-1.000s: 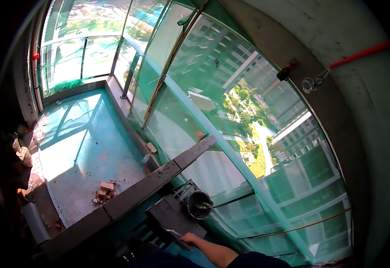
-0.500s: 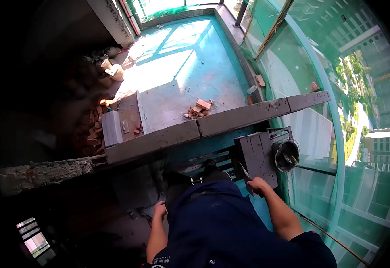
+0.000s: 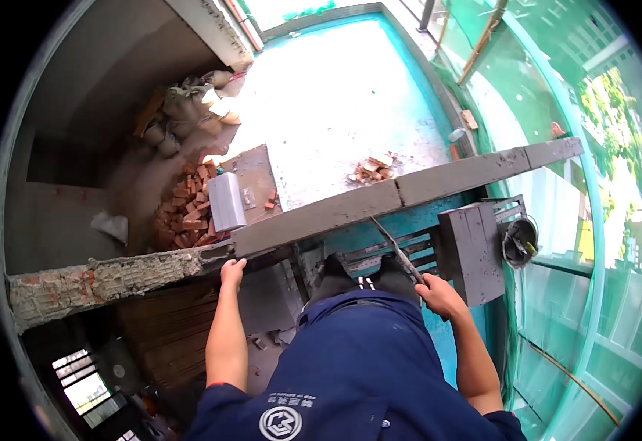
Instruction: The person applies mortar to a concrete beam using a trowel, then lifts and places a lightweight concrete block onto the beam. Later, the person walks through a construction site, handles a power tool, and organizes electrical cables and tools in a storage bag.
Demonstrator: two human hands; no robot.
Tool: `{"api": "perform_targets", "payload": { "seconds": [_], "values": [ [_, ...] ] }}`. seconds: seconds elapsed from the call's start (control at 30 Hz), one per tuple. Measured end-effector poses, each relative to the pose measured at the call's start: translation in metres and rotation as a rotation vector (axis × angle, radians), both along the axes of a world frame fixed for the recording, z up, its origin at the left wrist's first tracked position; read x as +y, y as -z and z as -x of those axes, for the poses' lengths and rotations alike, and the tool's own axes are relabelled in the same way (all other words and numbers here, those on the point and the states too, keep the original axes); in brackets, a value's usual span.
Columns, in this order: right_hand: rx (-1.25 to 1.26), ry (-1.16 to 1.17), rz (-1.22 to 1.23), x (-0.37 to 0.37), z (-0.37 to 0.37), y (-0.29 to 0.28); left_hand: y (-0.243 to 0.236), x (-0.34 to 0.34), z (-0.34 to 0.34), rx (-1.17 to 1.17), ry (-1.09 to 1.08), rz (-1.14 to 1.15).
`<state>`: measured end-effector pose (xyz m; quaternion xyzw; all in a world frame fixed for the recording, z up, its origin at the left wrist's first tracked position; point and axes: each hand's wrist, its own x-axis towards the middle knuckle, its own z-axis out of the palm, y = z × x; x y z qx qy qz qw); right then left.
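My right hand [image 3: 440,295] is wrapped round the handle of a long, narrow bladed tool [image 3: 396,248], grey and seen nearly edge-on. The tool's tip points up and left, at the near side of the low grey block wall [image 3: 313,215] in front of me. My left hand [image 3: 233,273] is by the near edge of that wall, where the blocks meet a rough, broken wall [image 3: 108,279]. Its fingers look curled in; whether they grip anything is hidden. To the right of my right hand stand grey blocks [image 3: 474,250].
A bucket [image 3: 519,242] hangs right of the blocks beside green netting [image 3: 556,323]. Beyond the wall lie broken bricks [image 3: 374,169], a brick heap [image 3: 185,209], an upright grey block [image 3: 227,202] and sacks [image 3: 188,106]. A slatted metal platform [image 3: 402,253] is near my feet.
My left hand has moved from beside my body forward and left to the wall. The tool has swung from near the blocks up and left, its tip now at the wall. The picture has brightened.
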<state>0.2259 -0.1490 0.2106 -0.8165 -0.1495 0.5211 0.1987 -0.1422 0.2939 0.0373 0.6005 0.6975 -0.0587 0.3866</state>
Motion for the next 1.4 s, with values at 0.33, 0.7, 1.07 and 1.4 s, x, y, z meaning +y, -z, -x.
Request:
{"api": "perform_targets", "payload": {
  "seconds": [0.33, 0.7, 1.07, 1.4],
  "values": [
    [-0.346, 0.025, -0.044, 0.068, 0.095, 0.041, 0.026, 0.021, -0.049, 0.027, 0.041, -0.122],
    [-0.420, -0.284, -0.155, 0.141, 0.097, 0.059, 0.021, -0.013, -0.065, 0.044, 0.064, -0.269],
    [-0.512, -0.524, -0.208, 0.176, 0.015, 0.143, 0.002, -0.015, -0.079, 0.089, 0.058, -0.152],
    [-0.485, -0.579, -0.362, 0.191, 0.015, 0.131, 0.000, -0.019, -0.078, 0.097, 0.105, -0.164]
  ]
}}
